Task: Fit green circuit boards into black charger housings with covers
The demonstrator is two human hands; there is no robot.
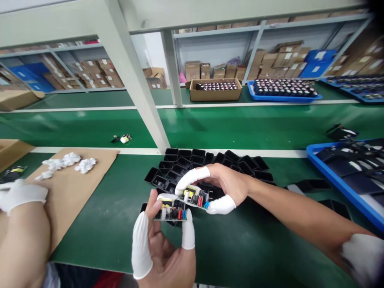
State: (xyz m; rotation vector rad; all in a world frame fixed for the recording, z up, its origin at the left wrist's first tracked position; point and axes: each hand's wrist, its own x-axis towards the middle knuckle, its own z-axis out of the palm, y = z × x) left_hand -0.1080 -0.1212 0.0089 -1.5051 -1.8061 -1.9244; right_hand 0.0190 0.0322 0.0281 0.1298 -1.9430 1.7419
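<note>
My left hand (162,248) comes up from the bottom centre with white finger cots on. Its fingertips pinch a small circuit board (170,212) with coloured components. My right hand (223,186) reaches in from the right, also in finger cots. It grips a second circuit board (195,197) between thumb and forefinger. The two boards touch or overlap at their edges, just above the green mat. Directly behind the hands lies a cluster of empty black plastic housings (210,160).
A cardboard sheet (75,188) with white wads lies at left. Another person's gloved hand (21,194) and forearm are at the far left. A blue tray (345,180) of black parts sits at right. A grey frame post (141,92) rises ahead. Behind it is a loose small board (123,139), a box (216,91) and more trays.
</note>
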